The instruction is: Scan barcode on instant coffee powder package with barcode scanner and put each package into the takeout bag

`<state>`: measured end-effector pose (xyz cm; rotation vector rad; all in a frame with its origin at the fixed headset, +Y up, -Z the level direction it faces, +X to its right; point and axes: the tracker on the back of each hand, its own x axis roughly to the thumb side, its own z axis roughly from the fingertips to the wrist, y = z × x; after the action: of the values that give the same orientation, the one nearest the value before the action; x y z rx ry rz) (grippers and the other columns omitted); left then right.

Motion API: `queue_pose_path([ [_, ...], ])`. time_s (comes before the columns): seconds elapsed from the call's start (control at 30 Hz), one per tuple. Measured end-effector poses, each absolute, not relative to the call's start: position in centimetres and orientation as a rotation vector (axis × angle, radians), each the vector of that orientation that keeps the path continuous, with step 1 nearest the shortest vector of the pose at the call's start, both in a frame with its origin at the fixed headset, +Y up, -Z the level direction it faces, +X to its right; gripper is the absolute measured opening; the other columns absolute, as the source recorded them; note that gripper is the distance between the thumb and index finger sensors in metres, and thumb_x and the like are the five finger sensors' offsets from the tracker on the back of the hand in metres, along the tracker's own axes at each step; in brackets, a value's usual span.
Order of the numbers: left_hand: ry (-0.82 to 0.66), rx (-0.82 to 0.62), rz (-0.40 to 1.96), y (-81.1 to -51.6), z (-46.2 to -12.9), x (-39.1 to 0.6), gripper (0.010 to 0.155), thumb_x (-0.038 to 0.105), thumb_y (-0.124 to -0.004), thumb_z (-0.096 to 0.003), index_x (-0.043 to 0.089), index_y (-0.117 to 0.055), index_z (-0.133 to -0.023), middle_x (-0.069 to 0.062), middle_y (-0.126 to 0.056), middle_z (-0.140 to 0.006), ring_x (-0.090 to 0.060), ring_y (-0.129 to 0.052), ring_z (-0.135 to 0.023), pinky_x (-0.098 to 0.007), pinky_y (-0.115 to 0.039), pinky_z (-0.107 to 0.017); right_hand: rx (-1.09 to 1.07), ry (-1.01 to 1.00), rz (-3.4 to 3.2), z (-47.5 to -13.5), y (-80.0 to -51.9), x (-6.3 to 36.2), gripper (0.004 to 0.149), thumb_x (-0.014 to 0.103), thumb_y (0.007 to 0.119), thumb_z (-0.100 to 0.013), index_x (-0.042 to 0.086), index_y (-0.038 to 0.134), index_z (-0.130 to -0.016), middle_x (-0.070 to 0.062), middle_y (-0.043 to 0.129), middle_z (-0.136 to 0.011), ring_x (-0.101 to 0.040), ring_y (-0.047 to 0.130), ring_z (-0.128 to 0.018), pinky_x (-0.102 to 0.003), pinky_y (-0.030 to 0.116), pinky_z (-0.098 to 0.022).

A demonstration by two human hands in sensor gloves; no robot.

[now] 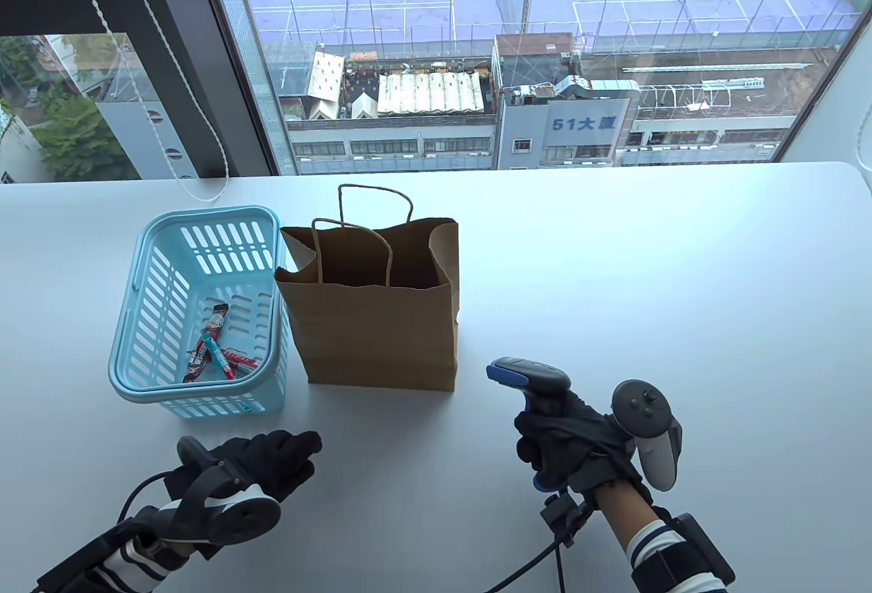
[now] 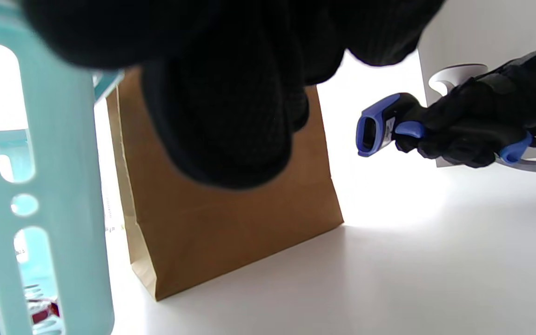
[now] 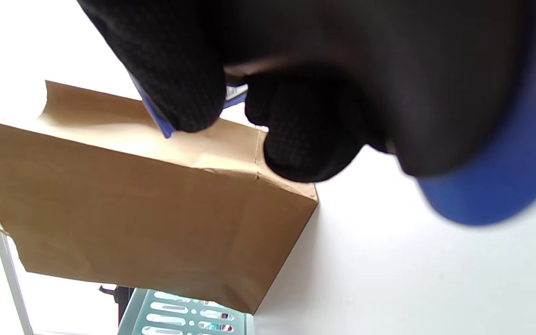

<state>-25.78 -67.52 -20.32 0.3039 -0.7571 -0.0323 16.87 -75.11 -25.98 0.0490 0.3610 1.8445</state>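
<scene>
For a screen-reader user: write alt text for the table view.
A gloved right hand grips a blue-and-black barcode scanner above a white table, while the gloved left hand holds nothing. Behind them, an open brown paper takeout bag stands beside a light-blue plastic basket holding coffee sachets.

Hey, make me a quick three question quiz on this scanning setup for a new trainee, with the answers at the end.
1. True or false: the right hand grips the scanner.
2. Where do the coffee packages lie? A) in the bag B) in the basket C) on the table
3. Fill in: the left hand holds ____.

Key: 1 true. 2 B. 3 nothing; it is by the basket's near side with its fingers loosely bent.
</scene>
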Motion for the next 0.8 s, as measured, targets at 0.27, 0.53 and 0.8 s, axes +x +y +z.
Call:
queue_pose_path([
  [0.27, -0.302, 0.123, 0.102, -54.5, -26.0, -31.0, 0.064, 0.053, -0.064, -0.0497, 0.025, -0.056, -0.106, -0.029, -0.078, -0.102, -0.047, -0.104, -0.068, -0.035, -0.098, -0.026, 0.089, 0.356, 1.895, -25.9, -74.5, 16.3, 0.057, 0.036, 0.083, -0.054, 0.001, 0.060, -0.093, -0.016, 0.086, -0.074, -0.030, 0.102, -0.044, -0.045, 0.088, -0.033],
  [0.53, 0.147, -0.781, 0.190, -59.9, -41.6, -33.4, 0.066, 0.056, -0.057, -0.0494, 0.020, -0.072, -0.103, -0.039, -0.069, -0.105, -0.068, -0.086, -0.076, -0.054, -0.092, -0.031, 0.120, 0.363, 1.937, -25.8, -74.3, 16.2, 0.058, 0.035, 0.083, -0.054, 0.000, 0.059, -0.093, -0.017, 0.085, -0.074, -0.031, 0.101, -0.044, -0.046, 0.087, -0.033],
  [0.8, 0.321, -1.046, 0.214, -68.7, -45.7, -34.2, 0.060, 0.047, -0.066, -0.0487, 0.017, -0.077, -0.099, -0.050, -0.085, -0.086, -0.060, -0.105, -0.052, -0.047, -0.096, -0.020, 0.142, 0.382, 1.960, -25.8, -74.4, 16.0, 0.058, 0.035, 0.083, -0.054, 0.000, 0.059, -0.093, -0.018, 0.085, -0.074, -0.032, 0.101, -0.044, -0.046, 0.086, -0.033],
])
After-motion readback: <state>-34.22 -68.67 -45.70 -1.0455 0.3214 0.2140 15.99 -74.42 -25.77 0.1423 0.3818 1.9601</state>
